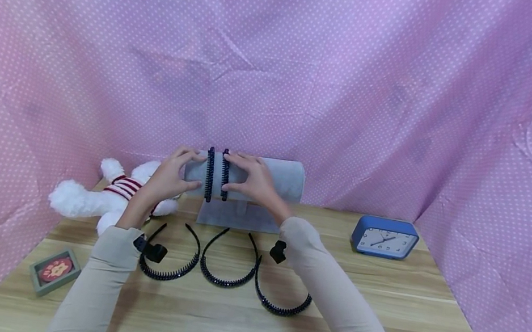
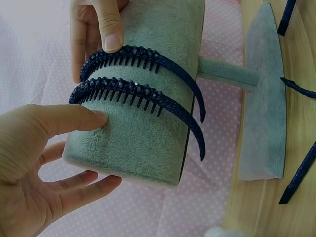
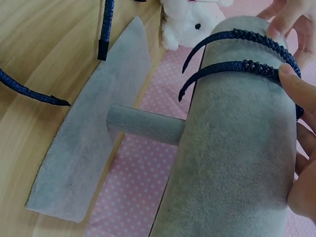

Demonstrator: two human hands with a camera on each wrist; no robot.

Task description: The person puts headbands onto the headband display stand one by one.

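Note:
Two dark blue beaded comb headbands sit side by side around a grey plush roll (image 1: 290,178) on a T-shaped stand. At the roll's left end is my left hand (image 1: 172,175), its thumb resting on the plush close to the left headband (image 1: 210,175) and its other fingers spread round the far side. My right hand (image 1: 256,180) holds the right headband (image 2: 173,69), thumb at its beaded edge and fingertips reaching behind it. The headbands' teeth point toward the left end in the left wrist view. Part of the right hand's fingers is hidden behind the roll.
Three more headbands lie in a row before the stand base (image 1: 217,213): left (image 1: 167,276), middle (image 1: 226,283) and right (image 1: 280,310). A white plush toy (image 1: 75,199) lies at the left, near a small framed picture (image 1: 55,271). A blue clock (image 1: 384,238) stands at the right.

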